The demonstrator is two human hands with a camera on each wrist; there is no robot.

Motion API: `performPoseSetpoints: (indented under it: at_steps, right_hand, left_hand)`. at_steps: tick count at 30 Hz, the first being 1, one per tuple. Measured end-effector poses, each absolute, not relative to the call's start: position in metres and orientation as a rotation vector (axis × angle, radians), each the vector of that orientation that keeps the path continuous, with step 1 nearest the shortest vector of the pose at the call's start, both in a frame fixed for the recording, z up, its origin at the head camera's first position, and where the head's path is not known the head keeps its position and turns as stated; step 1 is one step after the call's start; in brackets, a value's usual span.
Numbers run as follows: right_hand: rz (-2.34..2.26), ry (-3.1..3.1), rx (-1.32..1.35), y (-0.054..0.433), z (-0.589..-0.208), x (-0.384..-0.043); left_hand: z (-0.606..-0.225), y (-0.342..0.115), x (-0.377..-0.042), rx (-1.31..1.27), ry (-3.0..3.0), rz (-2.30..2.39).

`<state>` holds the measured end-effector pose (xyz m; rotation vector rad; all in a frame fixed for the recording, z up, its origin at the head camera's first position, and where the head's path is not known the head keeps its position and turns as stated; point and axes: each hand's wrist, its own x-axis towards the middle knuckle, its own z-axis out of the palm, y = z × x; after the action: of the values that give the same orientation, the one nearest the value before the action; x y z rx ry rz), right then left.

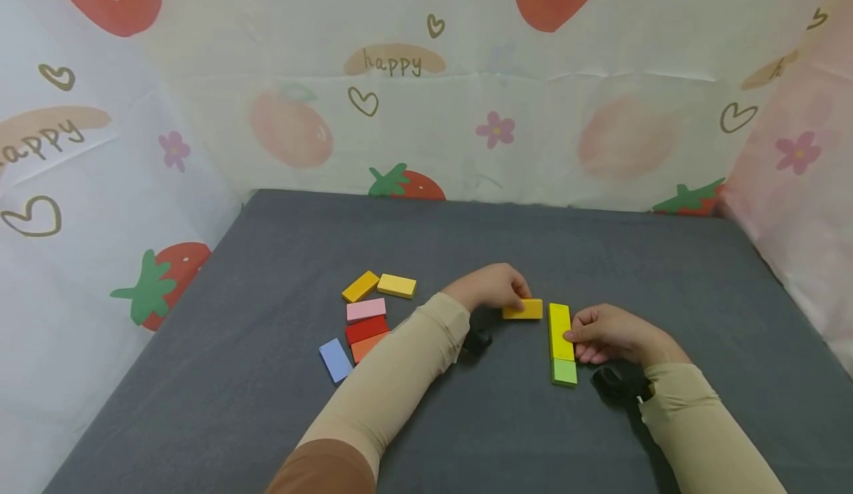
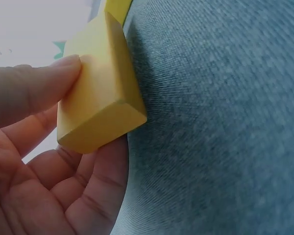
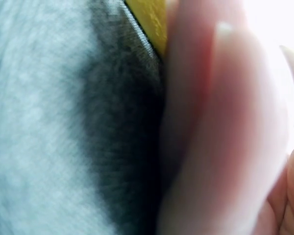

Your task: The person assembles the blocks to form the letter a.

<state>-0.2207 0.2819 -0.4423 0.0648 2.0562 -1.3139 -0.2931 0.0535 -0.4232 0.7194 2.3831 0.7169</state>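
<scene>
My left hand [image 1: 489,286] pinches an orange-yellow block [image 1: 526,309] between thumb and fingers, low over the grey cloth. In the left wrist view the thumb lies on the broad face of this block [image 2: 95,83], with fingers behind and below it. Just to its right, a bright yellow block [image 1: 560,324] and a light green block [image 1: 563,372] line up end to end; whether the yellow part is one block or two I cannot tell. My right hand [image 1: 616,335], fingers curled, holds the yellow part at its right edge. Blurred fingers fill much of the right wrist view.
Loose blocks lie at the left: dark yellow [image 1: 360,286], pale yellow [image 1: 397,286], pink [image 1: 366,310], red [image 1: 366,329], orange [image 1: 366,346] and blue [image 1: 335,360]. The left sleeve [image 1: 406,361] partly covers the orange one. Printed cloth walls [image 1: 466,161] surround the grey table [image 1: 480,235].
</scene>
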Motion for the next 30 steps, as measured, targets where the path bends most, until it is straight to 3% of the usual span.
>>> performPoseSetpoints:
  at_steps: [30]
  right_hand:
    - [-1.294,2.046,0.065,0.282,-0.442,-0.222]
  left_hand:
    - [-0.429,0.071,-0.292,0.655,2.49,0.675]
